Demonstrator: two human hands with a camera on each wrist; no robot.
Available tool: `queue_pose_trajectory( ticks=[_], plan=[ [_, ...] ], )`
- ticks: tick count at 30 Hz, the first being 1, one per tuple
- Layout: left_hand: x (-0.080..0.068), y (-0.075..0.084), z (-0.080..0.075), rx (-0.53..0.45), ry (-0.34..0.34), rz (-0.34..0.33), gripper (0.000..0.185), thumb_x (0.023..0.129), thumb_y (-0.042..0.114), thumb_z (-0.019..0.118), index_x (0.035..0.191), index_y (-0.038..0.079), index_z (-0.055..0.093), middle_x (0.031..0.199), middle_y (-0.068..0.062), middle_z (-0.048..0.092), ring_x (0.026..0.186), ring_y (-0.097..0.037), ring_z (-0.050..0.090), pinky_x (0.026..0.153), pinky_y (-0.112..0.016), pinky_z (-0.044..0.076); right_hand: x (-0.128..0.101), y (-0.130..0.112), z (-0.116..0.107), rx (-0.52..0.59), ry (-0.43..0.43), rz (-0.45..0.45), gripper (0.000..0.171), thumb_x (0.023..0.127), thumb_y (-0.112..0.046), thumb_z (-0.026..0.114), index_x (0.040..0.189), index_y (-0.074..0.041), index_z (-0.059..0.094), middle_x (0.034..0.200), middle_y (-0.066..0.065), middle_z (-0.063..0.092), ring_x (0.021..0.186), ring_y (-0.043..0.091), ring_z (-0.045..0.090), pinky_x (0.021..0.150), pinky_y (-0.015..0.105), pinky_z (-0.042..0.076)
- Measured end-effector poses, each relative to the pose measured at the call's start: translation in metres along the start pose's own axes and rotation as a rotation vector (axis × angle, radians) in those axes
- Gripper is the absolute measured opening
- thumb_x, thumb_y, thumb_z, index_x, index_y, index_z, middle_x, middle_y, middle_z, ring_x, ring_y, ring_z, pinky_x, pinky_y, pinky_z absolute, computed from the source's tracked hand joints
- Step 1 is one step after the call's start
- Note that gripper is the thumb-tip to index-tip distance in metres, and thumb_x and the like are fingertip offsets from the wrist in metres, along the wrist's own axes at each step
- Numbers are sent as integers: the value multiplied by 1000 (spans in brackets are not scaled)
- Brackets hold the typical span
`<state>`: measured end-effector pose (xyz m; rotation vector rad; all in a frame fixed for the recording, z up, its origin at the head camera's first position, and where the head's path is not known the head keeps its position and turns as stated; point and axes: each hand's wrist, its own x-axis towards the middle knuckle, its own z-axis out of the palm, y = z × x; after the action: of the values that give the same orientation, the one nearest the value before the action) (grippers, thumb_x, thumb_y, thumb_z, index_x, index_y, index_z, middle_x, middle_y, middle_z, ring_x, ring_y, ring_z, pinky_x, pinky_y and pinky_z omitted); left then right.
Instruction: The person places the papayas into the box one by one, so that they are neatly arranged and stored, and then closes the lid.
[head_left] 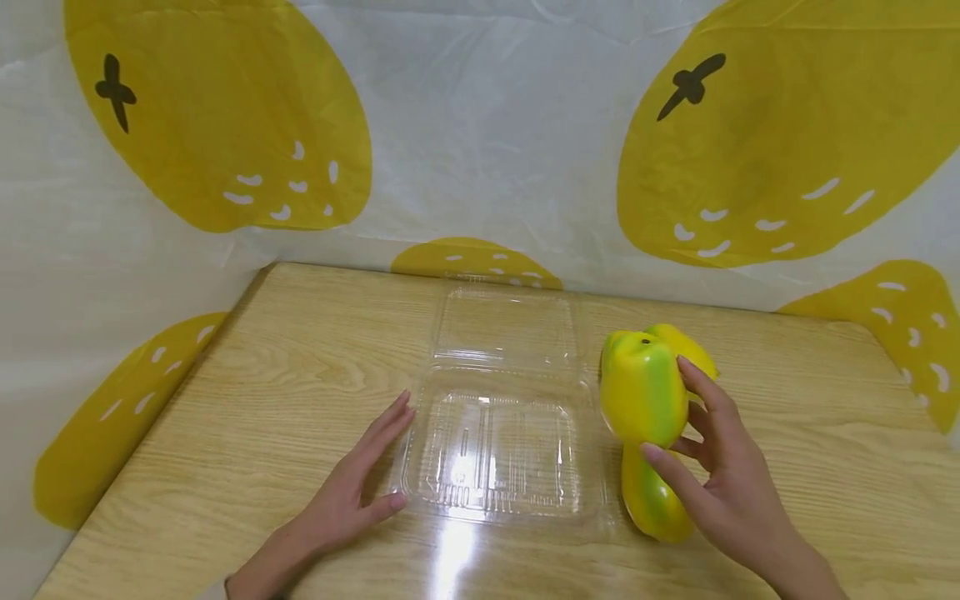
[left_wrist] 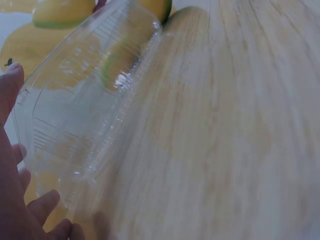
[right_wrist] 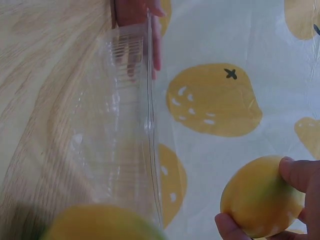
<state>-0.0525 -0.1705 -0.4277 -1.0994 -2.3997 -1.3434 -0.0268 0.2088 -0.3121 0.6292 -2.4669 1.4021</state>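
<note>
A pale wooden table [head_left: 285,358] with a plain grain fills the lower view. Behind its far edge and along its left side hangs a white sheet [head_left: 487,125] printed with big yellow fruit shapes [head_left: 217,108] – each with a dark stem mark and white flecks. On the table's right half lies a yellow-green mango [head_left: 656,500] – lengthwise, towards the near edge.

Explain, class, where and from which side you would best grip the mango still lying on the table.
Grip the lying mango across its fat middle, from above and the right. Its long axis runs toward the viewer; the clear box crowds its left, and the right hand, holding the other mango, hovers just over it.
</note>
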Motion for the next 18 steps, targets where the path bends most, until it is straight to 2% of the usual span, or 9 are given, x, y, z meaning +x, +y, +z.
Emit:
queue_pose_trajectory(
  ticks=[7, 11, 15, 18],
  plan=[
    [-1, 0, -1, -6, -7, -13, 78, 85, 50, 49, 138, -2, 25, 145, -19, 14, 130, -35, 16, 102, -48, 17, 13, -4, 19, -47, -45, -32, 90, 71, 11, 67, 141, -11, 17, 136, 6, 30, 111, 8, 45, 74, 19, 48],
    [-1, 0, 0, -9, -8, -11, 79, 84, 49, 50, 138, -3, 25, 145, -19, 14, 130, -36, 15, 103, -42, 16, 18, -10, 30, -74, -56, -43, 88, 72, 5, 69, 141, -13, 18, 131, 3, 34, 105, 11, 48, 73, 23, 49],
    [-1, 0, 0, -13, -7, -5, 79, 84, 49, 51, 138, -3, 25, 145, -20, 14, 130, -36, 15, 104, -38, 14, 23, -16, 38, -50, -77, -37, 85, 75, 1, 68, 141, -16, 18, 128, 1, 35, 100, 14, 50, 75, 26, 50],
    [0, 0, 0, -5, -8, -10, 79, 84, 49, 51, 138, -2, 25, 145, -19, 14, 130, -36, 15, 103, -44, 15, 29, -18, 45, -12, -97, -43, 83, 77, -3, 67, 141, -18, 17, 133, 0, 32, 107, 18, 48, 75, 28, 50]
  ],
)
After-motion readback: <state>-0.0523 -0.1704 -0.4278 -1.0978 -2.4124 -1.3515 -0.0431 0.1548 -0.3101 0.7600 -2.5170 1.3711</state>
